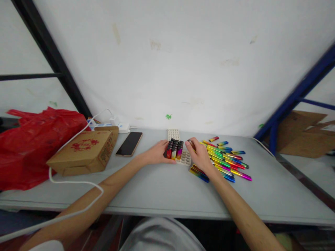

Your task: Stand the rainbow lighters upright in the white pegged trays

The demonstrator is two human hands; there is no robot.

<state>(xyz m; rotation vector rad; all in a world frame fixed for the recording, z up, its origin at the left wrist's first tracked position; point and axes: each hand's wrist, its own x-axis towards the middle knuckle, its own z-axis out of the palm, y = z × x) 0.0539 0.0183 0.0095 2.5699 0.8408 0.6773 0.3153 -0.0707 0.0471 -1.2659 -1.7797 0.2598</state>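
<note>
A white slotted tray (186,158) lies on the grey table (157,188), with several rainbow-coloured lighters (175,149) standing upright in its left slots. My left hand (157,153) rests against the tray's left side, fingers curled by the standing lighters. My right hand (199,155) sits just right of the tray, fingers pinched on a lighter (190,142) near the tray's top. A pile of loose rainbow lighters (225,160) lies flat to the right of that hand, partly under it.
A second white tray (173,134) lies behind the first. A phone (129,143) lies face up at left, beside a cardboard box (86,151) and a red plastic bag (28,143). A white cable (78,181) loops across the table's front left edge.
</note>
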